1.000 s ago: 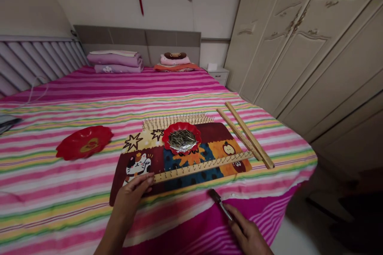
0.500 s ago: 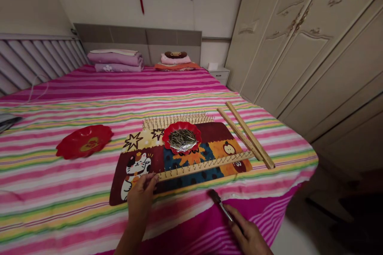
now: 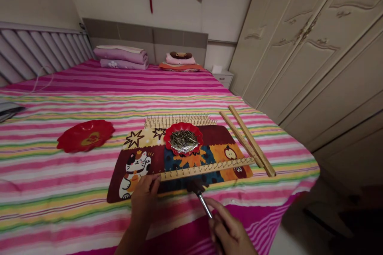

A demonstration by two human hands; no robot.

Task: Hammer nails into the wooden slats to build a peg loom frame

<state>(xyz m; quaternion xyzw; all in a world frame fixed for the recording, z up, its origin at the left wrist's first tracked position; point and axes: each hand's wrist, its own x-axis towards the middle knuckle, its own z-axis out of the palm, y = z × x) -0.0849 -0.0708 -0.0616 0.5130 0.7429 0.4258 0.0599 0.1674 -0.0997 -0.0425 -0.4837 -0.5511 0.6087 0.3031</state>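
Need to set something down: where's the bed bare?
Bare bedspread shows left of the mat, nearer than the red plate, and between plate and folded purple bedding. Around the mat it's crowded: nail bowl, nailed strip, hammer, left hand, right hand.

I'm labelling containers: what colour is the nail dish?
The nail dish is red, seen in the head view.

The bare left hand [image 3: 145,194] hides one end of the pale, nail-studded wooden strip [image 3: 197,170]; the silver-shafted hammer [image 3: 205,205] has a blurred head [image 3: 195,186].
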